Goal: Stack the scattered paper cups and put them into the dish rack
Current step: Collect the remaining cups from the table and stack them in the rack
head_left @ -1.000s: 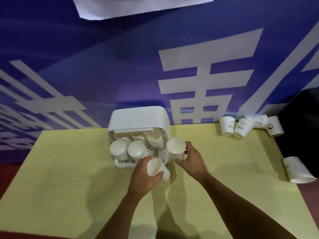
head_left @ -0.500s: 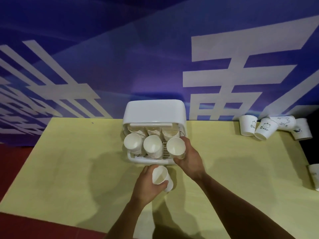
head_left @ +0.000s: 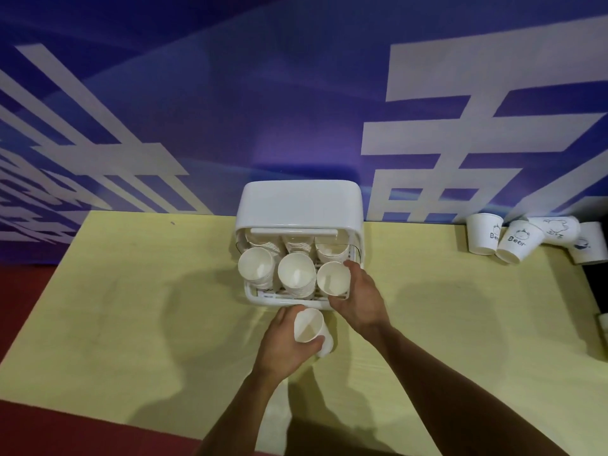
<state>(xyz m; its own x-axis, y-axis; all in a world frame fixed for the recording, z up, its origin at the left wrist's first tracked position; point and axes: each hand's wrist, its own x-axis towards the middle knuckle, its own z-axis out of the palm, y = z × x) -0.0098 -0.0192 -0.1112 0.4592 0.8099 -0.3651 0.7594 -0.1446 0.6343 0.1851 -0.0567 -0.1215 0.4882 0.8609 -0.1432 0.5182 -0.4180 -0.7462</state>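
Backdrop of deep blue printed with large white characters (head_left: 263,93) fills the upper half of the head view. Below it lies a pale yellow-green rectangular tabletop (head_left: 131,324). At the table's far edge, against the backdrop, stands a white plastic dish rack with a rounded lid (head_left: 299,205), its open side facing the person. Inside, a back row of stacked white paper cups (head_left: 297,246) sits under the lid. In front of it are a left front stack (head_left: 256,267) and a middle front stack (head_left: 296,274), mouths tilted toward the camera. The right hand (head_left: 358,297) reaches to the rack's front right corner, fingers curled round a plain white paper cup (head_left: 333,278) that sits in the rack just beside the middle stack. The left hand (head_left: 283,343) hovers over the table just in front of the rack and grips a tilted white paper cup (head_left: 309,325). A second rim shows beneath that cup, so it looks nested in another. Far right, against the backdrop, a cluster of white printed paper cups marked "Bear" (head_left: 516,240) stands and lies scattered, well apart from the rack. One more white cup (head_left: 603,320) is cut off by the right edge.
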